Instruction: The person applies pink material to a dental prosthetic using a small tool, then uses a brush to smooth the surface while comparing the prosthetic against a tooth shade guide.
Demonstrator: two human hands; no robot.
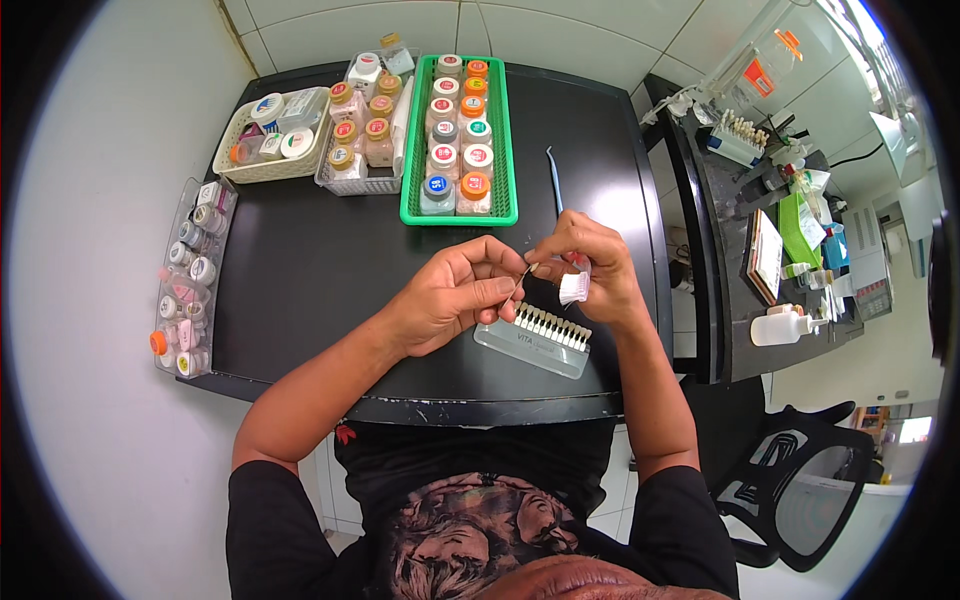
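Note:
My left hand (450,298) pinches a thin shade tab (526,272) with a small tooth-coloured tip, held over the table. At its tip, the thumb and forefinger of my right hand (605,262) come together. That same hand also grips a toothbrush (574,288), its white bristles facing down and its handle mostly hidden by the fingers. Just below both hands lies a clear shade guide (535,352) with a row of several tooth-coloured tabs. Beyond my right hand, a blue slim-handled tool (556,182) with a hooked tip rests on the table.
A green basket (408,190) of capped jars stands at the back of the black table (300,260). Left of it are a clear basket (360,186) and a cream basket (232,172). A bin of jars (186,280) lines the left edge. A cluttered side bench (735,330) stands right.

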